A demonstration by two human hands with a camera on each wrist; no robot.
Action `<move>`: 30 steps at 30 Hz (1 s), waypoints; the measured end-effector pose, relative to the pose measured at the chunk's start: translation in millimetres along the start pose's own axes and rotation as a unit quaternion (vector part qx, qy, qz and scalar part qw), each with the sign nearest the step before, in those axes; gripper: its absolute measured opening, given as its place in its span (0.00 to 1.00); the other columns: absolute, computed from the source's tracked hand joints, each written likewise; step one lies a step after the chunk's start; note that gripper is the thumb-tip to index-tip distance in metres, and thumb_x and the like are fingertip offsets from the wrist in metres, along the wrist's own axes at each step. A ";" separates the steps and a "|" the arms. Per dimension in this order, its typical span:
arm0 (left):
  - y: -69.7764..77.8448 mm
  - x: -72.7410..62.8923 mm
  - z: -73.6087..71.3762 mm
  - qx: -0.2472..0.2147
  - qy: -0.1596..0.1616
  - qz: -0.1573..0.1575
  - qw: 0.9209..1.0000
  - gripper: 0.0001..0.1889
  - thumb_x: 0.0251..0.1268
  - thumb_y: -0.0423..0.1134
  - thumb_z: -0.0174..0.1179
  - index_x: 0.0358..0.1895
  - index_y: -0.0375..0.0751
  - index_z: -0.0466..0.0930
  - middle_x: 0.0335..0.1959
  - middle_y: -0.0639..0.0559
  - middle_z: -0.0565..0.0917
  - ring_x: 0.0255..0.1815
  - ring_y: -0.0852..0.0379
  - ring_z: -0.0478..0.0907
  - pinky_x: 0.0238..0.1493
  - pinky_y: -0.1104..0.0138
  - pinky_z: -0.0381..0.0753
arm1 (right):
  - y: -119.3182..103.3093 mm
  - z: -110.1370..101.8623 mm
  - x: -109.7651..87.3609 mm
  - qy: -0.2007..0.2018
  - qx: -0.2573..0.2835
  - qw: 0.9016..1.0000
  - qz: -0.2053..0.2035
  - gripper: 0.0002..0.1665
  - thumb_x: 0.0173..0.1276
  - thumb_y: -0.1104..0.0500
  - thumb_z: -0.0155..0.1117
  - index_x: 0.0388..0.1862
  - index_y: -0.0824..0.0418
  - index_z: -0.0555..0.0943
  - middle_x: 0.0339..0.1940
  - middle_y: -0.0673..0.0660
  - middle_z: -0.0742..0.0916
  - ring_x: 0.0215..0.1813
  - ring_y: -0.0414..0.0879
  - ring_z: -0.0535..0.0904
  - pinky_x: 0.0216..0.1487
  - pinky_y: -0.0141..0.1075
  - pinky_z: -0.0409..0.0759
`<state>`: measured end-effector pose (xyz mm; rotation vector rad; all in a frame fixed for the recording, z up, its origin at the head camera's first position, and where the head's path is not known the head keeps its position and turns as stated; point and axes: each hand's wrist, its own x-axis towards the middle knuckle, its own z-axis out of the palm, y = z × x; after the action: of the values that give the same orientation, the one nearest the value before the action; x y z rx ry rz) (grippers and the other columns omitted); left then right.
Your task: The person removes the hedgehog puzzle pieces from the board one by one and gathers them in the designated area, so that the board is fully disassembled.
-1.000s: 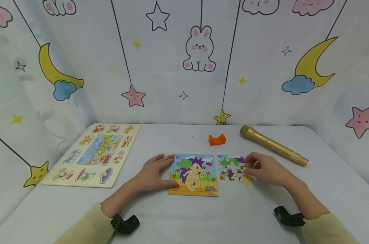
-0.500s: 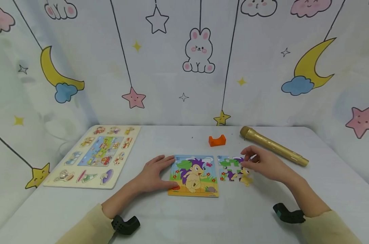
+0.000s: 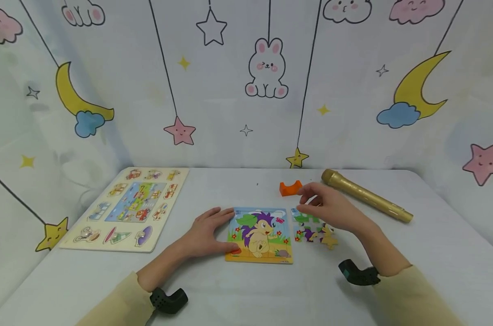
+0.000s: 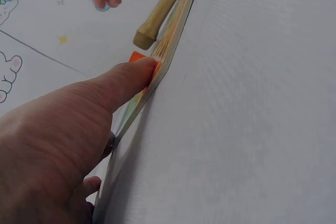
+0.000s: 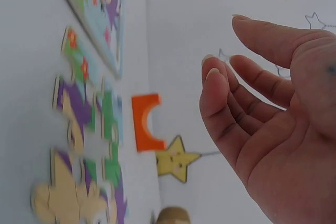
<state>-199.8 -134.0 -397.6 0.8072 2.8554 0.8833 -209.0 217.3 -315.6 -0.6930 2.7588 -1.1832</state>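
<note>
A hedgehog puzzle board (image 3: 259,235) lies flat on the table. My left hand (image 3: 207,233) rests at its left side, the thumb on the lower left corner and the fingertips by the upper left edge. In the left wrist view the straight left thumb (image 4: 128,80) presses on the board (image 4: 167,56). Right of the board lie several loose jigsaw pieces (image 3: 311,228), some touching. My right hand (image 3: 332,206) is raised over the far pieces. In the right wrist view, this right hand (image 5: 273,98) has loosely bent fingers, the thumb apart from them, and nothing between.
Behind the board stands a small orange block with a curved notch (image 3: 289,188). A gold microphone (image 3: 366,195) lies at the back right. On the left is a larger wooden puzzle board with vehicle pictures (image 3: 77,242). A patterned cloth (image 3: 222,99) backs the table.
My right hand has moved left and a little away from me, from the right side of the loose pieces to above their far edge. The left hand has stayed put.
</note>
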 end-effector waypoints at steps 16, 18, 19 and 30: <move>0.1 0.8 -0.8 0.006 -0.003 0.000 1.000 0.47 0.56 0.62 0.70 0.76 0.42 0.67 0.76 0.51 0.67 0.78 0.40 0.52 0.73 0.39 0.50 | -16.3 49.7 29.0 -0.080 0.022 0.997 0.000 0.23 0.70 0.56 0.70 0.58 0.65 0.77 0.43 0.52 0.83 0.44 0.47 0.81 0.46 0.38 0.82; 0.1 0.9 -0.8 0.007 -0.003 0.000 1.000 0.46 0.56 0.62 0.70 0.75 0.42 0.68 0.76 0.50 0.67 0.78 0.40 0.52 0.73 0.39 0.50 | -13.6 52.0 29.2 -0.088 0.019 0.996 0.009 0.23 0.69 0.56 0.71 0.58 0.66 0.78 0.44 0.54 0.83 0.44 0.48 0.81 0.47 0.38 0.82; 0.0 0.8 -0.9 0.008 -0.003 -0.001 1.000 0.46 0.56 0.62 0.70 0.75 0.42 0.68 0.76 0.51 0.67 0.78 0.40 0.52 0.73 0.40 0.50 | -12.0 53.1 29.2 -0.093 0.016 0.995 0.015 0.23 0.69 0.56 0.71 0.57 0.65 0.78 0.44 0.54 0.83 0.44 0.48 0.81 0.47 0.39 0.82; 0.0 0.6 -0.4 0.005 0.001 0.006 1.000 0.46 0.56 0.61 0.70 0.75 0.41 0.68 0.76 0.51 0.67 0.78 0.41 0.52 0.73 0.40 0.50 | -8.1 62.6 26.6 -0.135 -0.037 0.987 0.074 0.28 0.59 0.56 0.80 0.57 0.58 0.80 0.44 0.51 0.81 0.42 0.47 0.75 0.44 0.38 0.80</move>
<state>-200.4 -133.9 -397.2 0.8271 2.8614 0.8716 -215.5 158.9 -350.8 -0.5934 2.5863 -0.8902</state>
